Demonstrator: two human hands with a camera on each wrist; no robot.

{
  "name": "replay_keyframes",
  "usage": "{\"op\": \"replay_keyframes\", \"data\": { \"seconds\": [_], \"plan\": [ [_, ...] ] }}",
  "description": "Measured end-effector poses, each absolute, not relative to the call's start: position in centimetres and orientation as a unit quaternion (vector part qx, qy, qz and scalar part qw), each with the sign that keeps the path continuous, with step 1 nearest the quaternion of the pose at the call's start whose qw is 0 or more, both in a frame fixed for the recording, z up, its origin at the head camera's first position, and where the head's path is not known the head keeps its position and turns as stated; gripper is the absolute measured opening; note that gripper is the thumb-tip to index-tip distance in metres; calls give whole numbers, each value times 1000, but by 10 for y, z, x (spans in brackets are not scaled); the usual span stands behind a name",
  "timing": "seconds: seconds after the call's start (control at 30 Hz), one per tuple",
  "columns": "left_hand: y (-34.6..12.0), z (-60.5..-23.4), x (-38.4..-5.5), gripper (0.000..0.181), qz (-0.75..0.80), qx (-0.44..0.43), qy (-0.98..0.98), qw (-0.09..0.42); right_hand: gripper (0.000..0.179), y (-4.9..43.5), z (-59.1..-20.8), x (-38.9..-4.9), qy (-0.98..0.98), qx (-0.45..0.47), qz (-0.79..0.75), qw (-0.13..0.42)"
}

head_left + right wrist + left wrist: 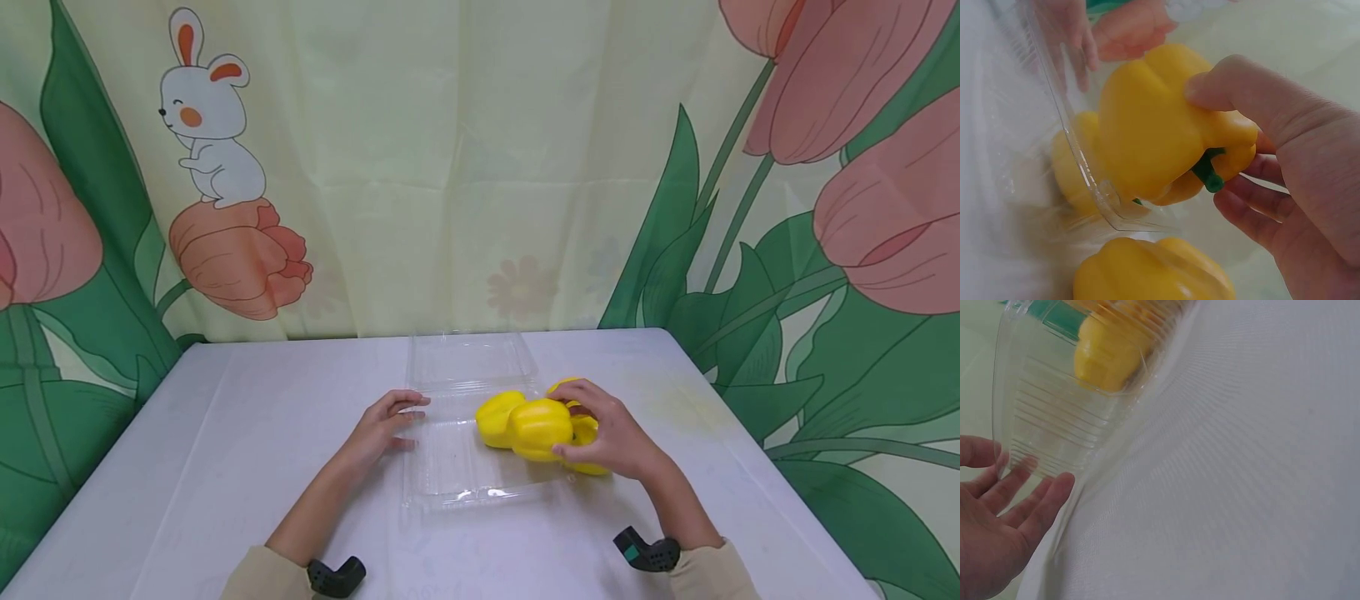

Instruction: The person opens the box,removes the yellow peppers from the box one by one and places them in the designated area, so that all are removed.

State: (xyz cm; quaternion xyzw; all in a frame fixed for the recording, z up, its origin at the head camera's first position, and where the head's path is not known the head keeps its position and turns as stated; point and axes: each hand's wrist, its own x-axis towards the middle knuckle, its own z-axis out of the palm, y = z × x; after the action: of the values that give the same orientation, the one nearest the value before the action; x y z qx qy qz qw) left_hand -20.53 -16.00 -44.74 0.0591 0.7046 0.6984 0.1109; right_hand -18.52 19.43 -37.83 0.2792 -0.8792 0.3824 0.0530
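A clear plastic container lies on the table. My left hand is at its left side, fingers loosely bent and spread; in the left wrist view the fingertips are right at the ribbed end wall. My right hand grips a yellow bell pepper over the container's right side, thumb on one side and fingers around the other. Its green stem points toward the palm. Another yellow bell pepper sits inside the container, showing through the wall in the right wrist view.
More yellow bell pepper surface shows outside the container's right wall, partly hidden by the right hand in the head view. The container's transparent lid lies folded back toward the far table edge. A printed curtain hangs behind the white-covered table.
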Motion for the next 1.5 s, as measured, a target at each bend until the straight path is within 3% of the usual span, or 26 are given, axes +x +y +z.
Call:
{"op": "replay_keyframes", "data": {
  "seconds": [1.5],
  "plan": [
    [-161,-448,-205,33,686,56,718,103,62,217,-375,-191,-893,242,368,90]
  ]
}}
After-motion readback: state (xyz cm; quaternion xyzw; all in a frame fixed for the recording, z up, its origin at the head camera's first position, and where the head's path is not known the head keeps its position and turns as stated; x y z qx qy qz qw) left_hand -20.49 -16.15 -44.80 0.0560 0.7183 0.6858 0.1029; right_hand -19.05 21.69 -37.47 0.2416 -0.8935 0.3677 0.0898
